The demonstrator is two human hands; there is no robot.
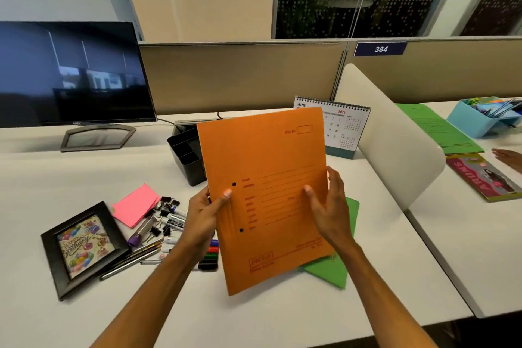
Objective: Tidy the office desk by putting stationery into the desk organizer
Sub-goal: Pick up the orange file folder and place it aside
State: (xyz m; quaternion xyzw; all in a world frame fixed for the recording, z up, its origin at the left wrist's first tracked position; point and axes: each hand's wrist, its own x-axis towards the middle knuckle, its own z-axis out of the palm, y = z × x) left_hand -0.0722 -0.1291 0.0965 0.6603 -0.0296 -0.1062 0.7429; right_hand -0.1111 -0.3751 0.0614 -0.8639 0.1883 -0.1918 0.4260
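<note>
An orange file folder [265,195] was held upright above the middle of the tabletop [42,178], tilted slightly, its printed face toward the camera. The left hand [204,215] gripped its left edge beside the punched holes, thumb pressed on the front and fingers hidden behind. The right hand [330,206] clasped the right edge, thumb on the front, fingers curled round the back. Both forearms reached forward from the near edge. The black desk organizer [185,155] stood behind the folder toward the far edge, and a green folder [336,263] lay flat underneath.
</note>
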